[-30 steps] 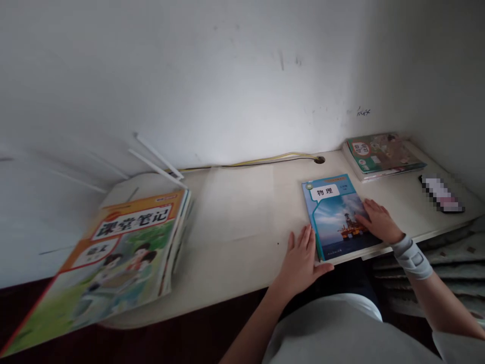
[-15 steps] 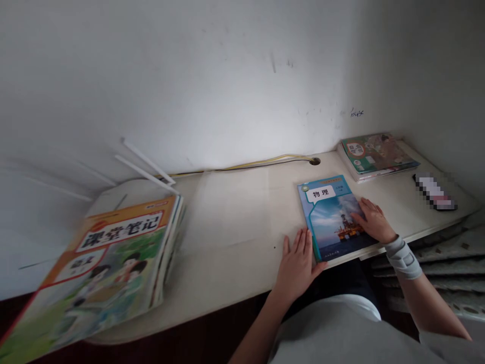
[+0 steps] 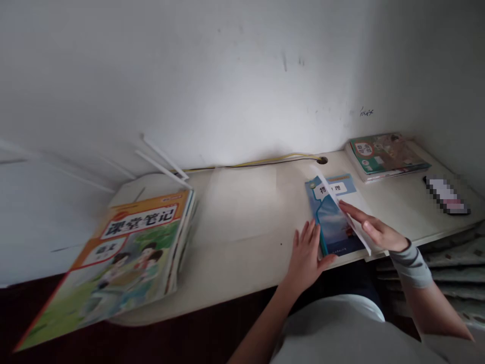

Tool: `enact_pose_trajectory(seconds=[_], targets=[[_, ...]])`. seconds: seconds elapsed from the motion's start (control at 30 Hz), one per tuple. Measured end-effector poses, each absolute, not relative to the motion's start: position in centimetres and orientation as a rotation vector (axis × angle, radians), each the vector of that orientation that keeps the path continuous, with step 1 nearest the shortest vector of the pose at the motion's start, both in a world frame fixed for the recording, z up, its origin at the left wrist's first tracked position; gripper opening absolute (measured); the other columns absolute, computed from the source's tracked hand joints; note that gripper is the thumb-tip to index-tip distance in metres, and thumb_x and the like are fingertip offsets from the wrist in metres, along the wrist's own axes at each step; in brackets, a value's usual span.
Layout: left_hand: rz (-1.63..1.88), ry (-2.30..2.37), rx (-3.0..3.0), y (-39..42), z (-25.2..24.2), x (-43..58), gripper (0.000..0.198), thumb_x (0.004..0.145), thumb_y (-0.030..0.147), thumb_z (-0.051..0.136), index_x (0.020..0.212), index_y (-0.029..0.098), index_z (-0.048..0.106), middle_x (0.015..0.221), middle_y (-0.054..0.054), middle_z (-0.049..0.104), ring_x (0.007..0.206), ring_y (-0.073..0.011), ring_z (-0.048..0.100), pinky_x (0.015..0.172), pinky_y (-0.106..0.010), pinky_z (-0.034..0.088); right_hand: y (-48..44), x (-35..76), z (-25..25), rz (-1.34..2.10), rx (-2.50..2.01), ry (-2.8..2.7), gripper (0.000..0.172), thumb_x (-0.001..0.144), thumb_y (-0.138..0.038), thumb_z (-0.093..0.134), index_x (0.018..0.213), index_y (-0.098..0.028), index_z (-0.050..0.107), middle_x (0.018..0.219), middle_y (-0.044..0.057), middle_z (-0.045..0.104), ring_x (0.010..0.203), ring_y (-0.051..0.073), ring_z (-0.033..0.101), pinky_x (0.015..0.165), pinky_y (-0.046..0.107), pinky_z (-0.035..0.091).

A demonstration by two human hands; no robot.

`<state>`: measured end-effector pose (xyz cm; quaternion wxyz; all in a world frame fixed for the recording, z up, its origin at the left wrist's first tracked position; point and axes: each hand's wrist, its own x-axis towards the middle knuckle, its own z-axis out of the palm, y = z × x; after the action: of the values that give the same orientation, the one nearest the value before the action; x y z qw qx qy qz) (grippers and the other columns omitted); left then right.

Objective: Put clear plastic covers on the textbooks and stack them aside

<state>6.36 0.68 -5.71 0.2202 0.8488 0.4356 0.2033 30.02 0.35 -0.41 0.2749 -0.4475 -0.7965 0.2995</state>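
A blue physics textbook [image 3: 326, 222] with a sea picture on its cover lies near the desk's front edge. Its front cover stands partly lifted along the right side, showing a white inner face. My left hand [image 3: 306, 255] rests at the book's lower left edge, fingers spread and thumb over the corner. My right hand [image 3: 375, 230] is at the raised cover, its stretched fingers against the white inner side and the thumb apart from them. A grey band circles the right wrist.
On the left is a stack of books [image 3: 142, 253], its top notebook orange and green, jutting past the desk edge. A second book stack [image 3: 390, 154] and a pixelated phone-like object [image 3: 447, 194] are at the right. Cables [image 3: 257, 163] run along the wall to a hole [image 3: 322, 160].
The textbook's cover has come up from lying flat and leans leftward. My right hand has turned on its side at the cover. The whole view has shifted slightly.
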Motion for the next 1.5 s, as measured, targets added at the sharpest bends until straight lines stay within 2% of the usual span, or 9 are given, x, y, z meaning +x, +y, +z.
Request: enact_pose_trajectory(seconds=[0.17,0.27,0.4,0.5,0.57,0.7,0.9,1.1,1.5], targets=[[0.853,1.044,1.617,2.3,-3.8,7.5,0.046,0.087,0.051,0.037,0.098,0.014,0.063,0.089,-0.007,0.067,0.084,-0.0193,0.061,0.077,-0.030,0.047,0.0,25.9,-1.2,0.564,-1.253,-2.215,0.052,0.093,-0.041,0.031,0.141,-0.021,0.030,0.151,0.006,0.016,0.139,0.022,0.011,0.111,0.045,0.020],[0.893,1.058,1.360,3.3,-4.2,8.1,0.037,0.081,0.048,0.048,0.071,0.014,0.058,0.061,0.001,0.056,0.061,-0.0129,0.054,0.059,-0.024,0.044,0.2,24.9,-1.9,0.482,-1.277,-2.215,0.050,0.094,-0.035,0.029,0.143,-0.023,0.027,0.152,0.006,0.014,0.139,0.021,0.011,0.111,0.044,0.022],[0.852,1.101,1.367,3.5,-4.6,7.8,0.032,0.080,0.045,0.049,0.069,0.015,0.055,0.057,0.003,0.052,0.055,-0.0110,0.051,0.054,-0.022,0.043,3.3,24.9,-2.1,0.428,-1.370,-2.173,0.056,0.091,-0.042,0.036,0.142,-0.019,0.028,0.152,0.011,0.011,0.139,0.024,0.011,0.109,0.044,0.025],[0.800,1.383,1.681,3.1,-4.4,6.5,0.027,0.082,0.042,0.049,0.080,0.016,0.059,0.070,-0.002,0.061,0.069,-0.0161,0.059,0.066,-0.029,0.048,6.7,23.9,-2.6,0.335,-1.395,-2.274,0.067,0.085,-0.050,0.047,0.141,-0.016,0.032,0.152,0.015,0.008,0.139,0.030,0.006,0.108,0.050,0.023],[0.808,1.659,1.958,2.8,-4.4,5.2,0.030,0.082,0.039,0.052,0.100,0.016,0.058,0.102,-0.011,0.064,0.099,-0.0238,0.058,0.086,-0.039,0.045,8.3,22.5,-3.1,0.278,-1.433,-2.366,0.070,0.081,-0.052,0.051,0.139,-0.016,0.034,0.151,0.017,0.009,0.138,0.032,0.005,0.106,0.054,0.023],[0.595,2.061,2.218,2.3,-5.8,2.4,0.062,0.082,0.042,0.051,0.134,0.010,0.036,0.145,-0.023,0.027,0.134,-0.0376,0.021,0.104,-0.057,0.023,8.8,19.4,-4.0,0.216,-1.661,-2.498,0.068,0.079,-0.052,0.054,0.137,-0.020,0.037,0.151,0.018,0.013,0.137,0.037,0.012,0.097,0.061,0.029],[0.436,2.056,2.199,1.9,-8.0,0.6,0.079,0.085,0.055,0.037,0.142,0.004,0.016,0.144,-0.027,0.025,0.136,-0.0366,0.018,0.103,-0.056,0.025,8.3,17.4,-4.1,0.037,-1.742,-2.599,0.058,0.082,-0.051,0.048,0.130,-0.018,0.046,0.147,0.020,0.023,0.135,0.037,0.019,0.096,0.064,0.025],[0.371,1.990,2.241,1.8,-7.8,0.6,0.086,0.080,0.058,0.044,0.143,0.007,0.015,0.145,-0.024,0.026,0.136,-0.0368,0.017,0.103,-0.059,0.021,9.2,15.4,-4.7,0.081,-1.696,-2.599,0.057,0.085,-0.051,0.044,0.131,-0.019,0.045,0.148,0.019,0.022,0.135,0.036,0.020,0.100,0.061,0.022],[0.480,1.960,2.174,1.7,-7.4,0.4,0.057,0.089,0.028,0.035,0.142,0.012,0.020,0.146,-0.018,0.029,0.136,-0.0300,0.022,0.106,-0.055,0.020,1.9,18.2,-2.3,0.181,-0.971,-2.880,0.067,0.080,-0.054,0.054,0.136,-0.020,0.039,0.143,0.016,0.035,0.133,0.031,0.027,0.105,0.056,0.022]])
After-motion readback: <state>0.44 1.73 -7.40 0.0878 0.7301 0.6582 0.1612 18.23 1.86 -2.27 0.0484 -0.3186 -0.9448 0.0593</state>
